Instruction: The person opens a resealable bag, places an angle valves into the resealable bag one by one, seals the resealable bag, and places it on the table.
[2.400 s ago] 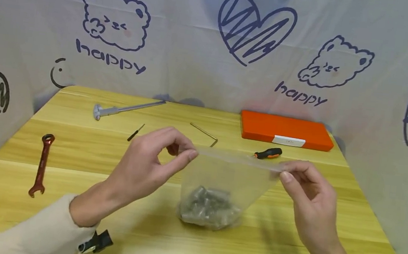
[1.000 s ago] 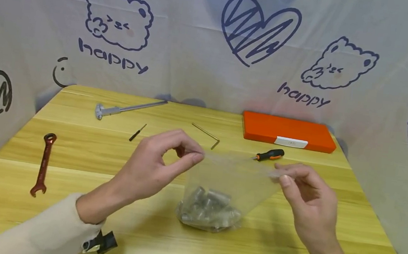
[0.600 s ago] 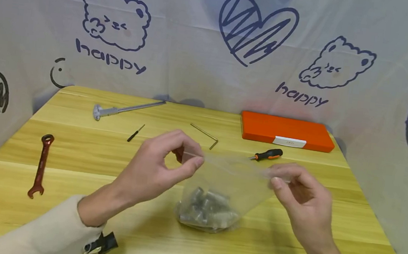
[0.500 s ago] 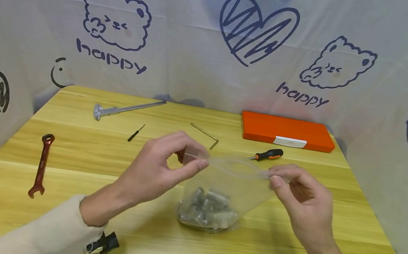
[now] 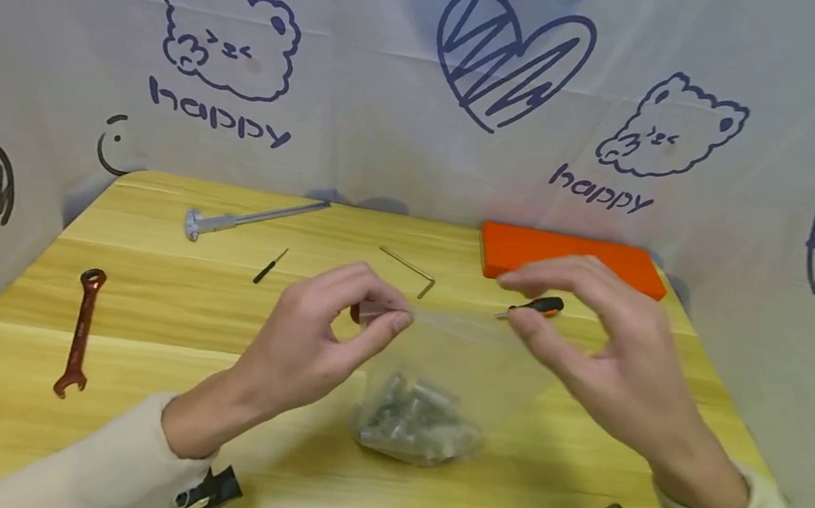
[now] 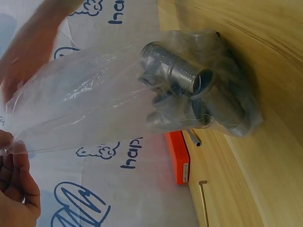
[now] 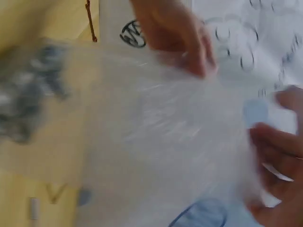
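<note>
A clear plastic zip bag stands on the wooden table, its bottom sagging under several grey metal tubular pieces, some with threaded ends. Thumb and fingers of my left hand pinch the bag's upper left corner. At the bag's upper right, my right hand is raised with thumb and fingers spread apart and nothing between them. The right wrist view is blurred, but the bag's film stretches between both hands there. Whether the bag's mouth is sealed I cannot tell.
Behind the bag lie an orange-handled screwdriver, an L-shaped hex key and an orange case. Farther left are a caliper, a small black screwdriver and a red wrench. Printed cloth surrounds the table.
My right hand has let go of the bag's right corner, risen slightly and spread its fingers. My left hand keeps its pinch. The bag's mouth, parted half a second ago, looks flatter and blurred now.
</note>
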Action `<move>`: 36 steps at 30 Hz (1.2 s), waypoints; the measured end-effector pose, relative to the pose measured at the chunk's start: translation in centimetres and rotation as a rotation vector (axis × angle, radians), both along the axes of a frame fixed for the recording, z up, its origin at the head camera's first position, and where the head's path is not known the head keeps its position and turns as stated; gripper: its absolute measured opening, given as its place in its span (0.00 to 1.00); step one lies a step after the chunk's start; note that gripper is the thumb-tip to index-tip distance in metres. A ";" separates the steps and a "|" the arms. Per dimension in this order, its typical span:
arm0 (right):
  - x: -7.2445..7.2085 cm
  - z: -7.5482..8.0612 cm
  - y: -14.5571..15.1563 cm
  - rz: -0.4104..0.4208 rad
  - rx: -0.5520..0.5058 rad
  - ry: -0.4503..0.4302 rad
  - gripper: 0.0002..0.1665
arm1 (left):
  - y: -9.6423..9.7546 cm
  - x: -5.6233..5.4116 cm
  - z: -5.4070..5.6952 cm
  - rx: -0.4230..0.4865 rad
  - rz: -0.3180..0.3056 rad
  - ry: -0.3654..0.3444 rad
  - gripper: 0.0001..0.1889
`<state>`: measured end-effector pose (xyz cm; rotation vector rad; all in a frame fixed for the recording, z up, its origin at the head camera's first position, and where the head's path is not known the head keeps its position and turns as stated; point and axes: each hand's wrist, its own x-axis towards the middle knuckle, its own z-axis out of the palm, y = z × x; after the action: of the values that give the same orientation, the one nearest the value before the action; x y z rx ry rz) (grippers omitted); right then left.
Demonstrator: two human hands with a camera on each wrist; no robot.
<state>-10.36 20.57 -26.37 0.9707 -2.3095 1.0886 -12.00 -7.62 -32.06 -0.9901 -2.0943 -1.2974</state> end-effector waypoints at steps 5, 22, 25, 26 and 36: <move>-1.7 2.2 -3.6 0.084 0.389 0.066 0.09 | -0.2 0.0 0.1 -0.002 -0.019 0.035 0.05; -1.9 1.7 -5.0 0.094 0.462 0.299 0.03 | -0.3 -0.1 0.5 0.030 -0.036 0.058 0.05; -1.8 2.0 -4.9 0.081 0.491 0.282 0.03 | -0.5 -0.1 0.7 0.008 -0.052 0.035 0.04; -1.8 2.0 -4.8 0.075 0.500 0.270 0.04 | -0.5 -0.1 0.8 -0.004 -0.057 0.022 0.04; -1.4 1.4 -4.6 0.062 0.420 0.196 0.02 | -0.7 0.2 0.9 -0.044 -0.047 -0.024 0.03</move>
<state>-11.75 15.93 -24.99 1.2454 -2.4005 0.5046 -11.81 -8.28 -31.13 -1.0535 -2.1375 -1.2975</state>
